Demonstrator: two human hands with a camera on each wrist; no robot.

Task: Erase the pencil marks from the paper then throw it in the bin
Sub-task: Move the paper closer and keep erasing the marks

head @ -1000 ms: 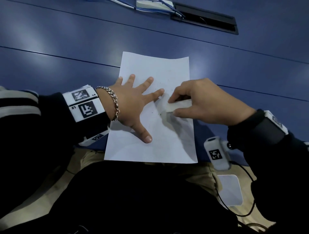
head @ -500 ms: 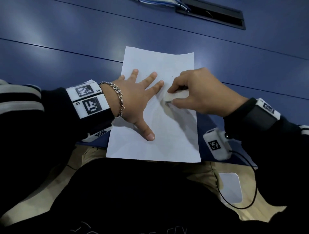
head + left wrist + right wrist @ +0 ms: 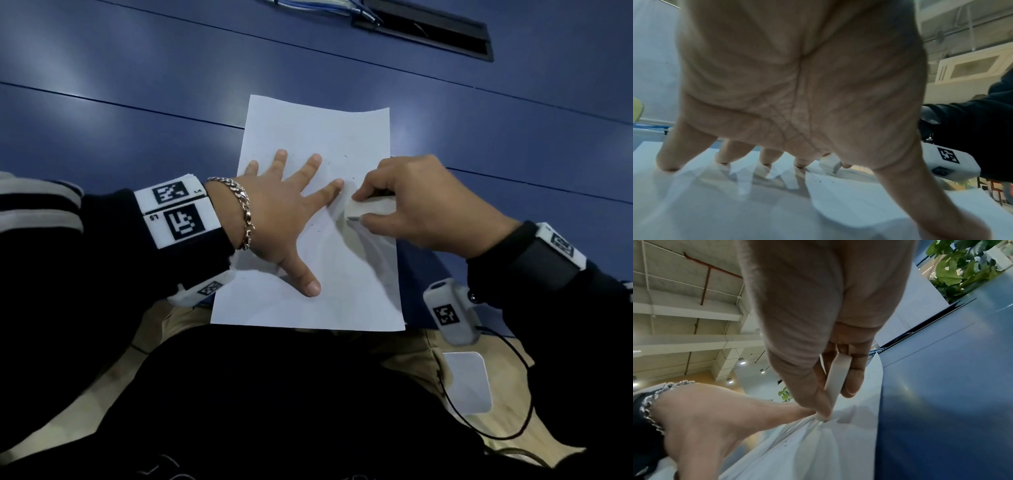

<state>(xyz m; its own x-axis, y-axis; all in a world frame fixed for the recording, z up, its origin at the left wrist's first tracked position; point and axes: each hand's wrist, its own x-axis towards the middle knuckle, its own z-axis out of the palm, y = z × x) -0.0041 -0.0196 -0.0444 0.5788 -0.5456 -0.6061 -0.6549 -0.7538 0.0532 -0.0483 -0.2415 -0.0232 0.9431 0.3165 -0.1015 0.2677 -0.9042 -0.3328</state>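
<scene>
A white sheet of paper (image 3: 308, 137) lies on the blue table (image 3: 137, 85), its near edge at the table's front. My left hand (image 3: 291, 212) presses flat on it with fingers spread. My right hand (image 3: 411, 209) pinches a white eraser (image 3: 370, 208) between thumb and fingers, its tip down on the paper just beside my left index finger. Small dark specks dot the sheet near the eraser. In the left wrist view my fingers (image 3: 725, 155) stand on the paper (image 3: 838, 194), the eraser (image 3: 829, 164) beyond them. The right wrist view shows the eraser (image 3: 836, 379) held edge-on, tip on the paper (image 3: 797, 451).
A black cable slot (image 3: 428, 32) with white and blue cables (image 3: 325, 5) sits at the table's far edge. A white tagged device (image 3: 452, 315) hangs under my right wrist. My lap and a white floor tile (image 3: 466, 380) are below the table edge. No bin is in view.
My right hand has rubbed the eraser back and forth beside my left index finger, shifting slightly farther up the sheet. My left hand stays pressed on the paper.
</scene>
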